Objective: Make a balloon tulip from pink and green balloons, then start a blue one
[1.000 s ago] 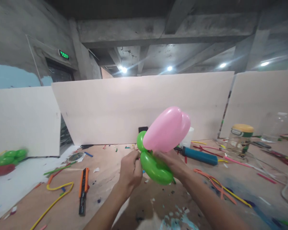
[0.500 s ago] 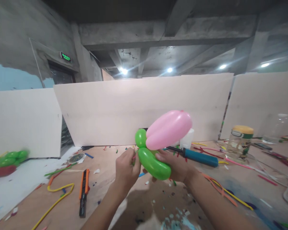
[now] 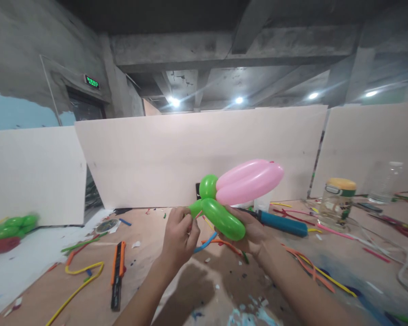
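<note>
A twisted green balloon (image 3: 223, 220) is held up over the table, with a round green bubble at its top and a longer curved segment below. From the twist beside the round bubble, a folded pink balloon (image 3: 250, 182) points up to the right. My left hand (image 3: 181, 233) is closed, pinching a thinner green end at the left of the twist; a thin pink strand shows by its fingers. Around the long green segment from behind and the right, my right hand (image 3: 250, 231) is closed, its fingers partly hidden by the balloon.
A blue hand pump (image 3: 283, 223) lies behind my right hand. An orange-and-black utility knife (image 3: 117, 275) and a yellow uninflated balloon (image 3: 75, 292) lie at left. At right stands a yellow-lidded jar (image 3: 337, 201). White boards (image 3: 197, 154) stand along the back.
The balloon figure has shifted slightly up and right and tilted. My left hand has turned and drawn the thin green end out to the left, so more of it shows.
</note>
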Demonstrator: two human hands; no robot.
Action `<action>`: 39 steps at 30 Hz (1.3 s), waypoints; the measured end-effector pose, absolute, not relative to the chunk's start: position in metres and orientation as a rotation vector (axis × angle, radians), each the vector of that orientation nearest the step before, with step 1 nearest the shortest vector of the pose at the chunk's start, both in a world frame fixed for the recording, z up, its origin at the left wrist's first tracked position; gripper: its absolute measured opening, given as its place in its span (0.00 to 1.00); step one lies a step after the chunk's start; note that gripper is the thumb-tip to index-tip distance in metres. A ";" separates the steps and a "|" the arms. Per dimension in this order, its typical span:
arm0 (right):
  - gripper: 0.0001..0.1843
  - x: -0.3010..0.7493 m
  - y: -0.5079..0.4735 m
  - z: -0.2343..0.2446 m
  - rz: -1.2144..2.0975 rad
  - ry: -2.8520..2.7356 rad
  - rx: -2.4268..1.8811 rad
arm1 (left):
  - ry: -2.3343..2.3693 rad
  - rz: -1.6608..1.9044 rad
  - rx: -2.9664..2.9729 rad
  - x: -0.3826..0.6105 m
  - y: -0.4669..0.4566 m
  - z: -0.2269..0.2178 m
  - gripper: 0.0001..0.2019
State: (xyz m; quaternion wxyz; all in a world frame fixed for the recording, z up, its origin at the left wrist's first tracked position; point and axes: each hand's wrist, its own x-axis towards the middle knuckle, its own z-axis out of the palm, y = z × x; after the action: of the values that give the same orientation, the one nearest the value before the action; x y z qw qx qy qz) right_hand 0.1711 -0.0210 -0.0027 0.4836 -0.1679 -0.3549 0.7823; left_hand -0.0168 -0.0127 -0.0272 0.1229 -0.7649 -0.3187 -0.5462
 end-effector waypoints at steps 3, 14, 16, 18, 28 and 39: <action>0.13 0.177 -0.021 -0.003 1.953 -0.883 -0.453 | -0.868 -1.655 -2.388 -0.022 -0.015 -0.016 0.10; 0.31 0.160 -0.021 -0.003 1.921 -0.939 -0.230 | -1.452 -2.258 -2.377 -0.009 -0.020 -0.007 0.16; 0.23 0.155 -0.019 -0.011 1.745 -1.095 -0.272 | -1.442 -2.259 -2.334 -0.006 -0.023 -0.005 0.16; 0.20 0.149 -0.021 -0.018 1.548 -1.269 -0.342 | -1.396 -2.217 -2.354 -0.003 -0.027 -0.004 0.14; 0.21 0.122 -0.030 -0.019 1.359 -1.008 -0.443 | -1.031 -1.651 -2.625 0.018 -0.041 -0.016 0.11; 0.19 0.128 -0.036 -0.002 1.524 -0.819 -0.393 | -1.242 -2.234 -2.630 0.010 -0.043 -0.002 0.12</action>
State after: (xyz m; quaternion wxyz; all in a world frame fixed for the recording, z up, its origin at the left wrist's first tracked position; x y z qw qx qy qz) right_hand 0.1280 -0.0357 -0.0022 0.6318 -0.1718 -0.3579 0.6658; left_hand 0.0103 -0.0434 -0.0022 -0.2600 -0.6925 -0.3271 -0.5881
